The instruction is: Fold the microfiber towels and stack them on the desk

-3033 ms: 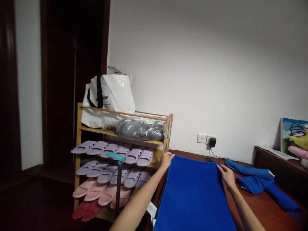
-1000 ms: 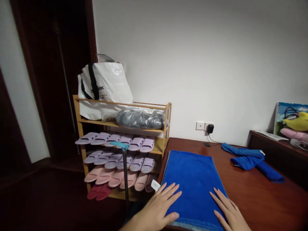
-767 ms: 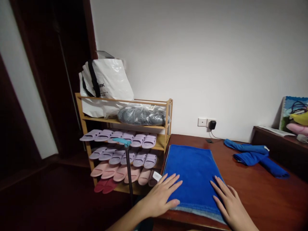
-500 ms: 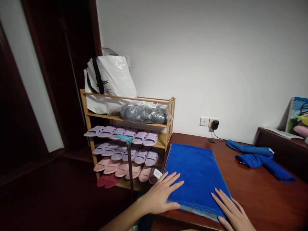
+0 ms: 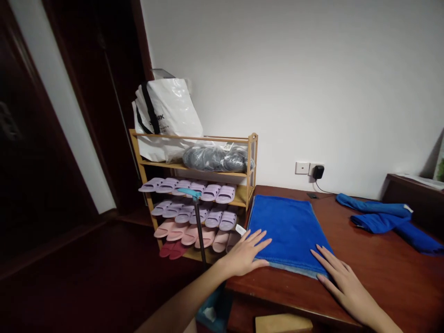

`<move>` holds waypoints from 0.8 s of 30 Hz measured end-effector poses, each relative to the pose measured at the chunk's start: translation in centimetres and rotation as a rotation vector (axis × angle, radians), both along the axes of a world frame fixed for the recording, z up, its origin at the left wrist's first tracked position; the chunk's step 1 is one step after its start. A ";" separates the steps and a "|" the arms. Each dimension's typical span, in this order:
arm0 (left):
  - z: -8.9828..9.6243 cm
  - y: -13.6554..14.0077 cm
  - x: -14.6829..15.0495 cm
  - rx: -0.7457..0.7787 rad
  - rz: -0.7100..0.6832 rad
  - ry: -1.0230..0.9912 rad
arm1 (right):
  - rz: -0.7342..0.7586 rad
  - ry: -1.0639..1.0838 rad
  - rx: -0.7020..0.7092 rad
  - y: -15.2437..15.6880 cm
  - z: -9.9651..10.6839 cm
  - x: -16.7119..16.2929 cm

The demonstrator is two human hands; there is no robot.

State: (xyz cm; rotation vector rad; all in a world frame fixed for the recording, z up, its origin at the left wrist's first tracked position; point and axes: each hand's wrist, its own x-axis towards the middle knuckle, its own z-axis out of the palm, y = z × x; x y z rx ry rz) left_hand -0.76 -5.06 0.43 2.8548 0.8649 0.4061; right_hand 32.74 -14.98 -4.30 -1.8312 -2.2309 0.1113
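Note:
A blue towel (image 5: 287,229) lies folded flat near the left edge of the brown table, a greyish layer showing along its near hem. My left hand (image 5: 244,254) rests on its near left corner, fingers spread. On the near right corner lies my right hand (image 5: 338,273), its fingers stretched out over the edge. A small white tag (image 5: 240,229) sticks out at the towel's left side. Several more blue cloths (image 5: 385,217), rolled or loosely folded, lie farther right on the table.
Left of the table (image 5: 364,277) stands a wooden rack (image 5: 194,167) with rows of slippers (image 5: 211,217), a white bag (image 5: 173,108) and plastic-wrapped grey items (image 5: 215,158). A teal-topped pole (image 5: 198,222) rises before it. A black plug (image 5: 317,172) sits in the wall socket.
The view has shifted, so the towel sits higher and more of the table's front shows. Both hands stay spread at the towel's near corners.

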 end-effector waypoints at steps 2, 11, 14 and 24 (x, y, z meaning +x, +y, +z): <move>0.0 -0.3 -0.1 -0.008 0.003 -0.013 | -0.002 0.006 0.007 -0.1 -0.2 0.2; -0.1 -0.7 0.0 -0.045 0.037 -0.045 | -0.004 -0.006 0.043 -0.1 -0.7 0.4; -0.1 -0.7 -0.1 -0.052 0.033 -0.064 | -0.021 -0.013 0.062 -0.2 -0.9 0.3; 0.2 1.5 -0.1 -0.089 -0.010 -0.041 | -0.027 0.019 -0.045 1.4 0.1 0.5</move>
